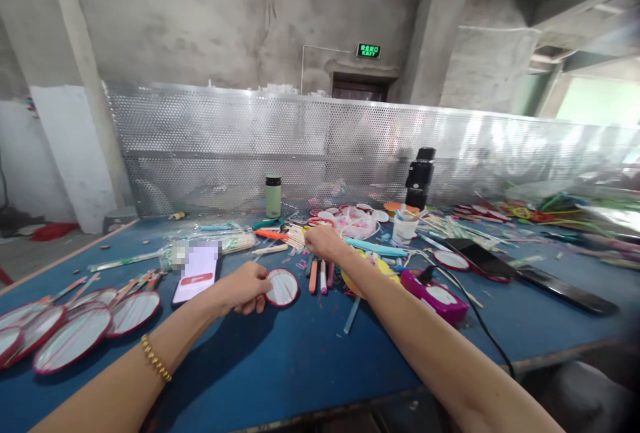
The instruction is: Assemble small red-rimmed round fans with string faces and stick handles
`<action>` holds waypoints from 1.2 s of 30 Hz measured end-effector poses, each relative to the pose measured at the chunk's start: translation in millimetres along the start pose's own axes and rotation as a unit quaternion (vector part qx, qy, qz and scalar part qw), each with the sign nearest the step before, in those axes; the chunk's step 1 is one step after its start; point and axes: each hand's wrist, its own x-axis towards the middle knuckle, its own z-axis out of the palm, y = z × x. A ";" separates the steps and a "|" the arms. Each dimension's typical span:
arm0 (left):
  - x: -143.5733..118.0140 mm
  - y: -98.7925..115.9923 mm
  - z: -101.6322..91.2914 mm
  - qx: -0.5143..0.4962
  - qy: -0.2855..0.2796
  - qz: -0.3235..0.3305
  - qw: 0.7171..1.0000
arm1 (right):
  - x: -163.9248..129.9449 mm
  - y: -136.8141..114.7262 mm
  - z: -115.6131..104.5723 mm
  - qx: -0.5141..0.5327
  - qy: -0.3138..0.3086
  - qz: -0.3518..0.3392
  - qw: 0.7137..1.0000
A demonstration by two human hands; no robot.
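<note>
A: Head view, centre frame: left hand point(247, 288) pinching red-rimmed round disc point(282, 287) by its edge, flat on blue table point(280, 366). Probably light, thin, bendy; best held at rim.

B: Right hand point(324, 243) closed over wooden sticks point(295, 236), grip unclear. White cup point(404, 228) right of centre, holding sticks.

daylight pours in from the window point(595, 96) on my right, washed out and glaring off the perforated metal screen point(350, 146). my arms cast soft shadows on the desk point(280, 366). edges bend and blur; the corners darken.
</note>
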 end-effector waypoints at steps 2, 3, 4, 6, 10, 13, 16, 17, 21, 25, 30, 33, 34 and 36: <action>-0.5 0.1 0.0 0.008 -0.002 0.000 1.000 | -1.6 2.6 0.4 0.002 0.003 0.004 1.000; -0.3 -0.1 -0.1 0.011 -0.002 -0.001 1.000 | -2.0 3.0 0.9 0.003 0.005 0.006 1.000; 0.2 -0.6 -0.1 0.012 -0.003 0.000 1.000 | -2.1 2.7 1.3 0.003 0.006 0.007 1.000; 1.4 -2.1 -0.1 0.011 -0.006 0.002 1.000 | -1.9 0.0 0.8 0.003 0.010 0.008 1.000; 2.5 -4.3 -0.5 0.014 -0.006 0.003 1.000 | -2.6 -12.8 -4.6 0.007 0.015 -0.015 1.000; 0.9 -3.2 -0.9 0.018 -0.004 0.005 1.000 | -3.8 -23.8 -6.1 0.014 0.001 -0.048 0.999; -1.2 -1.2 -1.2 0.018 -0.004 0.006 1.000 | -3.3 -30.2 -2.5 0.015 -0.017 -0.062 0.998; -1.7 -0.7 -1.1 0.019 -0.004 0.007 1.000 | -2.7 -31.2 -0.8 0.014 -0.022 -0.062 0.998; -1.7 0.1 -0.5 0.024 -0.002 0.012 1.000 | -0.7 -33.5 5.1 0.022 -0.039 -0.067 0.997; -0.2 -0.1 -0.8 0.027 -0.001 0.015 1.000 | -1.9 -33.4 7.7 0.053 -0.036 -0.070 0.996; -1.0 -2.8 -3.4 0.038 -0.014 0.011 0.999 | -7.4 -18.9 -1.6 0.133 -0.001 -0.065 0.989; -3.6 -4.6 -6.8 0.067 -0.013 0.029 0.997 | -15.1 -11.5 -14.3 0.203 0.018 -0.082 0.976; -4.8 -4.5 -8.5 0.081 -0.008 0.036 0.996 | -18.6 -11.1 -18.2 0.225 0.027 -0.088 0.970; -7.5 -2.2 -12.4 0.107 0.029 0.047 0.993 | -25.8 -13.8 -23.4 0.281 0.043 -0.093 0.954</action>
